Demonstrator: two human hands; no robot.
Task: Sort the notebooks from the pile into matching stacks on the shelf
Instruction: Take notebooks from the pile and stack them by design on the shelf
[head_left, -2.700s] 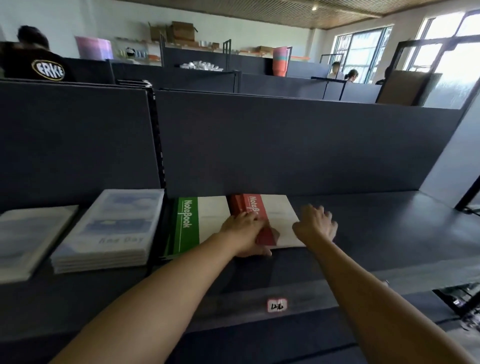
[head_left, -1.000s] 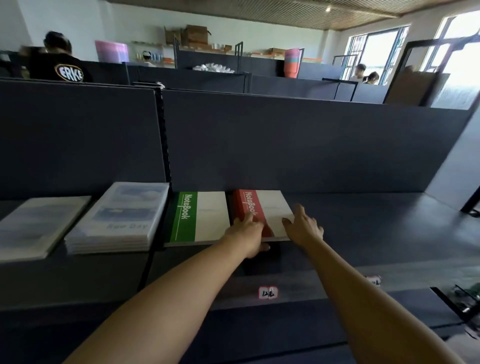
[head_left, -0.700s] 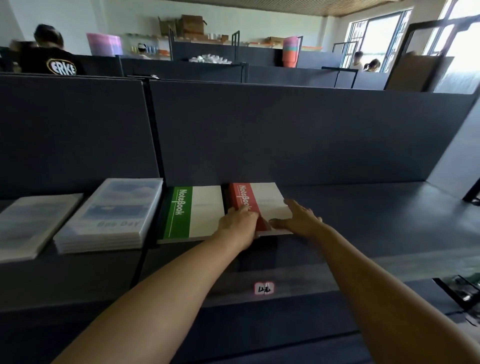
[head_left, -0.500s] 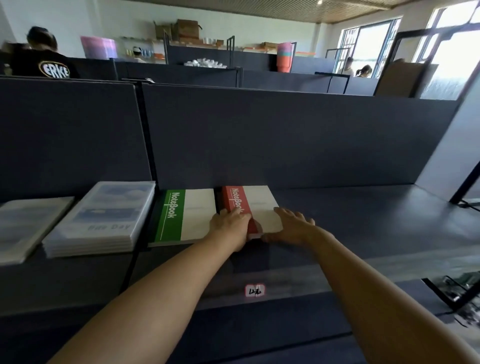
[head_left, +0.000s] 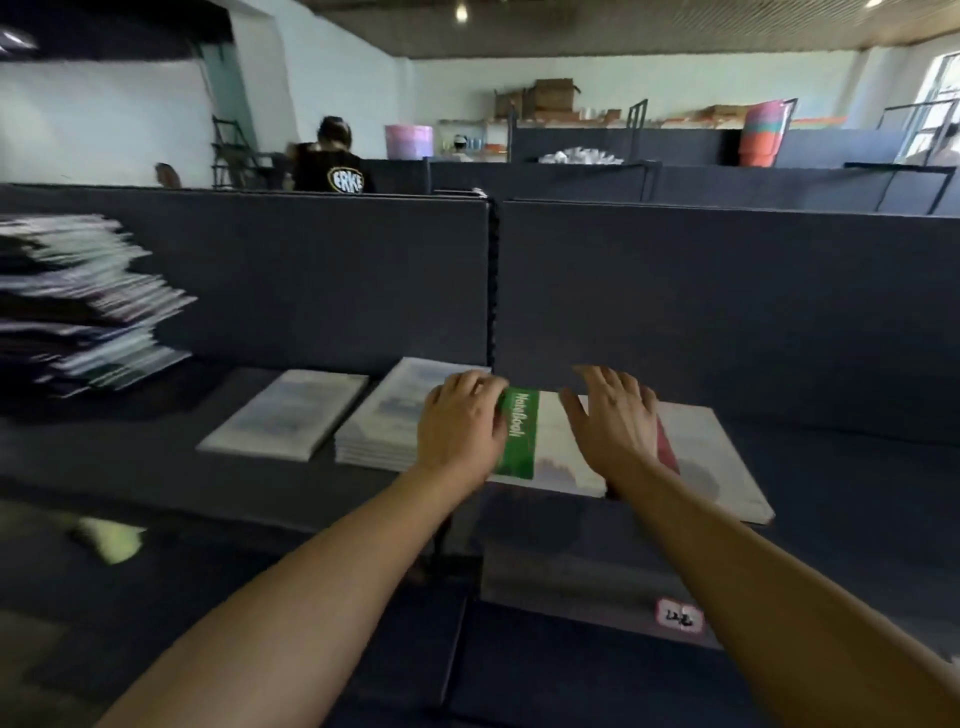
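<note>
Four groups of notebooks lie in a row on the dark shelf (head_left: 156, 478). A red-spined notebook (head_left: 711, 462) is at the right and a green-spined notebook (head_left: 524, 436) is beside it. Left of those are a stack of pale sky-print notebooks (head_left: 384, 431) and a thin pale one (head_left: 291, 415). My left hand (head_left: 460, 428) hovers with relaxed fingers over the green notebook's left edge. My right hand (head_left: 613, 421) is spread flat above the gap between the green and red notebooks. Neither hand holds anything. The tall mixed pile (head_left: 78, 301) stands at the far left, blurred.
A dark partition wall (head_left: 675, 312) backs the shelf, with a vertical seam (head_left: 492, 280) above the stacks. A small label (head_left: 679, 617) sits on the shelf's front edge. A person in a black shirt (head_left: 332, 166) works behind the partition. Boxes and coloured tubs stand far back.
The view has swung left, bringing the tall pile into sight. Both hands have left the red notebook and moved left, over the green one.
</note>
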